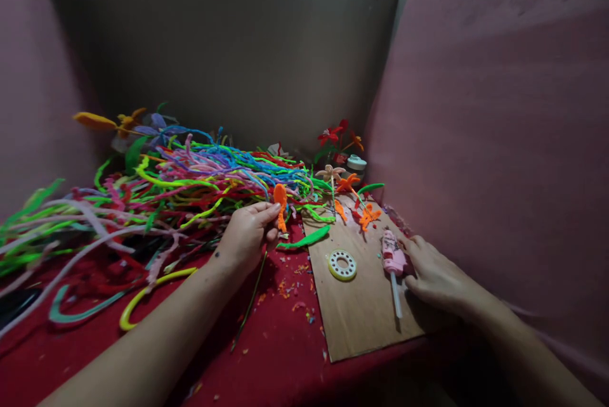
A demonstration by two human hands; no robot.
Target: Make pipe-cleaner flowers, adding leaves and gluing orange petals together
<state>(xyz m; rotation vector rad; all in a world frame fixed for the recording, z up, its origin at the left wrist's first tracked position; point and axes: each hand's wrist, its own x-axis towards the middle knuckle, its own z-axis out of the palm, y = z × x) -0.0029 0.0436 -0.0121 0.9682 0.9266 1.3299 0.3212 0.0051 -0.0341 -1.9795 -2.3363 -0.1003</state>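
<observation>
My left hand pinches an orange pipe-cleaner petal upright between thumb and fingers, above the red cloth. Just below it lies a green pipe-cleaner leaf, reaching onto a wooden board. On the board's right side, my right hand has its thumb and forefinger around the handle side of a pink glue gun. A clear glue stick sticks out of the gun's back towards me. Its other fingers are mostly hidden.
A big heap of coloured pipe cleaners covers the left and back. A tape spool lies on the board. Orange pipe-cleaner flowers and a white-lidded jar stand behind. Scraps dot the red cloth. A pink wall rises at right.
</observation>
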